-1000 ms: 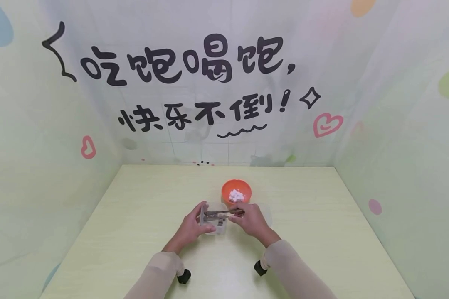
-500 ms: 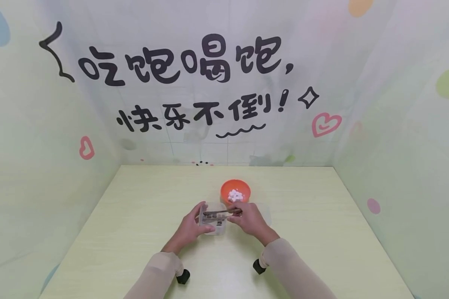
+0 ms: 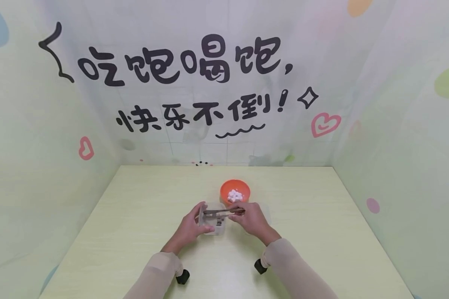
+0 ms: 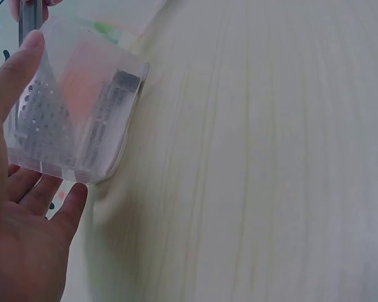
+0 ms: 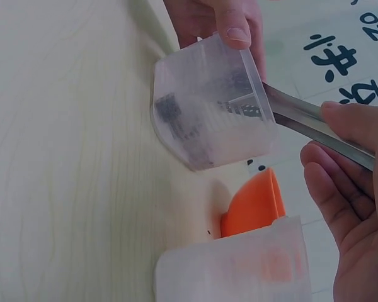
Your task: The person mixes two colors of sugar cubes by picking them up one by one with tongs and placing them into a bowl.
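Note:
My left hand (image 3: pixel 188 226) holds a clear plastic box (image 3: pixel 211 230) at its left side, thumb at the near rim and fingers around the far side. Several small dark cubes (image 3: pixel 219 221) lie inside it, blurred through the wall in both wrist views. In my right hand (image 3: pixel 253 220) is a pair of metal tongs (image 5: pixel 302 119), pinched between thumb and fingers. Their perforated ends (image 4: pixel 47 113) reach down into the box. Whether they grip a cube cannot be seen clearly. Behind the box stands an orange bowl (image 3: pixel 225 189) with several white cubes (image 3: pixel 235 195) in it.
A second translucent container (image 5: pixel 233 270) stands to the right of the bowl, partly behind my right hand in the head view. The pale wooden table (image 3: pixel 146 195) ends at a printed curtain (image 3: pixel 164 145) at the back and sides.
The tongs have stayed inside the box while their arms shifted slightly, and fewer dark cubes show beneath them than half a second ago. My left hand and the bowl keep their places.

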Tool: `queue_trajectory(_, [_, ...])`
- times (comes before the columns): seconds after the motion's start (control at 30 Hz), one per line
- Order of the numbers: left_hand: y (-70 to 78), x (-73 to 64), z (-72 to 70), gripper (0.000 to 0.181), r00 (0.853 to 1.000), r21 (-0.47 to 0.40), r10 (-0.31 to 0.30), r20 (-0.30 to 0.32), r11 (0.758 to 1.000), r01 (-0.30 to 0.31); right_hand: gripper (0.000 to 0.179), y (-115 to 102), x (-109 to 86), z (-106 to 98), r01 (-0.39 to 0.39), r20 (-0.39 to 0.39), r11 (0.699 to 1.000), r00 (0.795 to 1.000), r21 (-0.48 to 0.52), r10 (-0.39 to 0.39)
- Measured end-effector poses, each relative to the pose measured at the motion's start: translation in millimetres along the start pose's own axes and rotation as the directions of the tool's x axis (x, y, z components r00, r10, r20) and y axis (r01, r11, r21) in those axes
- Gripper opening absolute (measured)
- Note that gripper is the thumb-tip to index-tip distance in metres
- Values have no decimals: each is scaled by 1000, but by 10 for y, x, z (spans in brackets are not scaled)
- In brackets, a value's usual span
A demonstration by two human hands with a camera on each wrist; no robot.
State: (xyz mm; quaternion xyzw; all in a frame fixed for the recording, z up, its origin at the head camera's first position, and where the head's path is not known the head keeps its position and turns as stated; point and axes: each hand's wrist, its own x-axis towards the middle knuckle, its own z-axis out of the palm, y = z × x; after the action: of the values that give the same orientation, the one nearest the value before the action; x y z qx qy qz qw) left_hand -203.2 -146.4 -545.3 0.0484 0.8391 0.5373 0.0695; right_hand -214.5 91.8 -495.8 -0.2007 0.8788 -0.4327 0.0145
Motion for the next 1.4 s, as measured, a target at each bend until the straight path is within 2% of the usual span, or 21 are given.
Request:
queue_trajectory(0.3, [6,5,-15,101,998,0,-52,-18,999,52,21,19,-15,-80,40,-81,997,996,66,-34])
queue_trajectory(0.57, [13,2,-27,100,998,-13,-54,-25,998,54,20,30,-32,-163,52,-135,985,990,166,-30])
queue_trajectory(0.77, [20,-3,-18,101,998,-9,-61,-26,998,61,18,84,-37,-214,85,-212,976,976,199,-42])
queue_trajectory(1.03, [14,-15,2,103,997,-8,-68,-23,998,68,20,160,-84,-267,45,-247,956,969,289,29])
queue_trajectory(1.23, [11,-1,14,103,998,-13,-57,-19,998,57,20,192,-103,-333,71,-284,950,959,303,19])
queue_trajectory(1.4, [11,6,14,103,998,-14,-53,-20,999,52,18,236,-103,-389,72,-329,958,944,276,24])
